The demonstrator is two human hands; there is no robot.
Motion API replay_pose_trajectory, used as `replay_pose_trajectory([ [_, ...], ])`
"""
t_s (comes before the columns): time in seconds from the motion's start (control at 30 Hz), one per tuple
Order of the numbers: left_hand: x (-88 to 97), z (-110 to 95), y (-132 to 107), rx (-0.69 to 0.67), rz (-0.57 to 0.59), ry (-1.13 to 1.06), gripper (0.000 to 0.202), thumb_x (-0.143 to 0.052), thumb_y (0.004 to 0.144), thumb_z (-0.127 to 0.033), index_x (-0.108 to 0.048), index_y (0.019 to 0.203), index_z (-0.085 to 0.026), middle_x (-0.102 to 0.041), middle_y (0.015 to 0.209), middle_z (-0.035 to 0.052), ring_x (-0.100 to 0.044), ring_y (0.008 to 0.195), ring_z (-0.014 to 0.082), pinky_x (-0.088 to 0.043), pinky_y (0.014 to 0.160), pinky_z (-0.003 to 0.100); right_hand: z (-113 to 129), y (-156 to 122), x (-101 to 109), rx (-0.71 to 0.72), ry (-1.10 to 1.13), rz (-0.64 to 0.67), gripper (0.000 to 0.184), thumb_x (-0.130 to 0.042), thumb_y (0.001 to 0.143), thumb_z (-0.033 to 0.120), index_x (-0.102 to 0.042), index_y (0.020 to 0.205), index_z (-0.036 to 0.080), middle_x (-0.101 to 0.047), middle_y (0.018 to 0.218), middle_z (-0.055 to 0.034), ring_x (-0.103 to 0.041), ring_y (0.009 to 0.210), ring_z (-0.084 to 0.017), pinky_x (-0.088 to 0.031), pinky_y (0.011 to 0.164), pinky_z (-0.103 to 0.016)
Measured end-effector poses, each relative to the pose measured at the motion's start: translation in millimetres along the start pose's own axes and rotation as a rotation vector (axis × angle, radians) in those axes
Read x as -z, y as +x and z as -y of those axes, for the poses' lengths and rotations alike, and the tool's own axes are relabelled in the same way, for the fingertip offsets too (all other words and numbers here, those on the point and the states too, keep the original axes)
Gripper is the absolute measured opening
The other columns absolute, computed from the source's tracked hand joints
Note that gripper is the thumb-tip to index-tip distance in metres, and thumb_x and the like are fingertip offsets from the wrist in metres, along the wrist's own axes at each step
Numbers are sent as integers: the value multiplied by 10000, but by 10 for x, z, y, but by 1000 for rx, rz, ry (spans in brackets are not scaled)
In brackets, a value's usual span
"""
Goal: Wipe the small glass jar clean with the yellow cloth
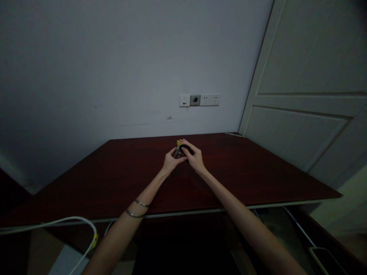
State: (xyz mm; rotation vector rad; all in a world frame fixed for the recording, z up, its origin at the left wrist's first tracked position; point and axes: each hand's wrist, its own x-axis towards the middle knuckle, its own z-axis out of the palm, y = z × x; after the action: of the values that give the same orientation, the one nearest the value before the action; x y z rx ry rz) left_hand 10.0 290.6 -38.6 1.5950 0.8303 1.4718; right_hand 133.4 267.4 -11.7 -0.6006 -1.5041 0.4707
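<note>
Both arms reach out over a dark reddish-brown table [114,172]. My left hand [171,160] and my right hand [194,156] meet near the table's middle, fingers curled around a small object [179,152]. The object looks partly dark, partly metallic, with a yellow bit [178,143] at its far end. The light is too dim to name it. My right hand grips a dark part of it; my left hand pinches the near, shiny part. Two thin bracelets [137,208] circle my left forearm.
A pale wall stands behind the table with a row of outlets [199,100]. A white panelled door [309,88] is on the right. A white cable [71,221] with a yellow tip hangs off the table's near left edge.
</note>
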Motion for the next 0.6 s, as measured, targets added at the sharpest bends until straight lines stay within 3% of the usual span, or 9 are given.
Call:
replay_pose_trajectory([
  [0.2,5,-31,-15,10,5,-40,635,-795,472,-303,-580,1045,-133,-655,983,81,-621,857,198,-507,767,331,-87,140,66,-69,36,1,301,-530,799,380,-644,1021,212,-651,1100,-52,-592,1043,-195,-436,951,-353],
  [0.3,14,-15,-2,12,23,-42,645,-799,468,-306,-579,1049,-133,-654,990,82,-621,858,196,-506,777,328,-62,111,99,-60,42,19,297,-539,796,374,-644,1027,219,-641,1122,-51,-581,1066,-195,-422,968,-357],
  [0.47,40,0,21,-32,39,69,665,-790,492,-322,-561,1082,-119,-637,1032,102,-607,912,212,-487,827,353,12,43,115,-8,31,84,272,-561,784,332,-652,1019,231,-622,1156,-39,-512,1163,-201,-359,1028,-376],
  [0.6,47,-11,11,-83,33,173,731,-813,443,-289,-541,1094,-98,-610,1052,123,-596,942,227,-477,852,375,-54,91,156,-66,-7,72,266,-547,791,325,-652,1014,224,-650,1104,-40,-586,1059,-196,-428,963,-364],
])
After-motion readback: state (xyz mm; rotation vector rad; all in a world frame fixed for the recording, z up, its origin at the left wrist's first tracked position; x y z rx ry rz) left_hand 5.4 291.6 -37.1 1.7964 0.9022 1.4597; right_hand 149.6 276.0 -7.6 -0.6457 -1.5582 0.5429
